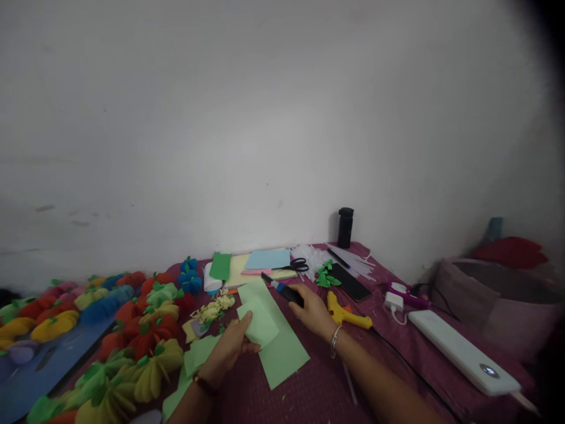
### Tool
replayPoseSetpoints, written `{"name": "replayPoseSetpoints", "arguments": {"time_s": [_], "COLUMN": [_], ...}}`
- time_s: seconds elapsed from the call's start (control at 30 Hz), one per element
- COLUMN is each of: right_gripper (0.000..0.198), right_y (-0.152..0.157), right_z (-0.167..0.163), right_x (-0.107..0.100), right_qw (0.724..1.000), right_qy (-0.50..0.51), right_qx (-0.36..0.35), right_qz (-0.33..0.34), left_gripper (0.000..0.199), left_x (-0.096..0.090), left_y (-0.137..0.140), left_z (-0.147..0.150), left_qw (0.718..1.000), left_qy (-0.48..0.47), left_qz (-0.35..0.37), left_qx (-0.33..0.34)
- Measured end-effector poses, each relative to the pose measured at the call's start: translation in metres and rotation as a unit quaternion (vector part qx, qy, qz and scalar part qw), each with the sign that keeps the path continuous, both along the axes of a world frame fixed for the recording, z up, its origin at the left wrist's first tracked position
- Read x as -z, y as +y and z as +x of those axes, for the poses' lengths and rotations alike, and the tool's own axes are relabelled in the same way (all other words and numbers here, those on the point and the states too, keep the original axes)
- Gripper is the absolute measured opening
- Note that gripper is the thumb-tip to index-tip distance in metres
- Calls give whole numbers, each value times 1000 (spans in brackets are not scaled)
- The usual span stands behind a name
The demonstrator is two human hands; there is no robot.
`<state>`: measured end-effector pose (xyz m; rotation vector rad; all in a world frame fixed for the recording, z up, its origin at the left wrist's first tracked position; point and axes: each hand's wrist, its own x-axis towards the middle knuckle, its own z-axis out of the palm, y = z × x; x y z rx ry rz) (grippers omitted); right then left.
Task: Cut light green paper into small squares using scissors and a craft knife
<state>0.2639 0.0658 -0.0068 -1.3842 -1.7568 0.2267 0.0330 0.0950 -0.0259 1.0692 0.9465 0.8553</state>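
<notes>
My left hand (235, 340) pinches a light green paper square (261, 325) by its left edge, thumb on top. Beneath that square lies a longer light green sheet (286, 364) on the dark red tablecloth. My right hand (312, 311) is wrapped round a black and blue utility knife (288, 292), its dark tip pointing left above the sheet's far end. More light green paper pieces (200, 355) lie under and beside my left wrist. A yellow glue gun (348, 315) rests just right of my right hand.
Colourful pumpkin-like crafts (150, 330) crowd the left. Scissors (298, 265), a blue paper sheet (267, 259) and green cut-outs (327, 275) lie farther back. On the right are a phone (350, 281), a black bottle (345, 228), a white power strip-like device (463, 350) and a fabric bin (485, 306).
</notes>
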Motion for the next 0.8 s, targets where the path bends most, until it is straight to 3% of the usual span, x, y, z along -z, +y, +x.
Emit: {"name": "replayPoseSetpoints", "arguments": {"time_s": [0.1, 0.27, 0.37, 0.5, 0.57, 0.67, 0.8], "right_gripper": [39, 35, 32, 22, 16, 16, 22], "right_y": [8, 14, 14, 9, 4, -10, -28], "right_z": [13, 19, 18, 12, 4, -14, -34], "right_x": [6, 21, 24, 13, 5, -4, -8], "right_qw": [997, 976, 969, 986, 998, 995, 987], "right_qy": [-32, -140, -178, -136, -62, 36, 51], "right_qx": [55, 93, 90, 64, 11, -74, -113], "right_qz": [-50, -139, -149, -73, -7, 62, 102], "left_gripper": [34, 30, 22, 18, 20, 29, 37], "left_x": [-7, -18, -18, -16, -17, -19, -15], "left_y": [-1, 0, 2, 1, -2, -4, -2], "left_z": [-2, -6, -8, -7, -4, 3, 11], "left_qw": [1000, 997, 996, 984, 984, 983, 981], "left_qy": [0, -43, 25, 120, 102, 39, 44], "left_qz": [1, 52, 85, 126, 138, 160, 187], "left_qx": [-11, 24, 17, 31, 53, 78, 35]}}
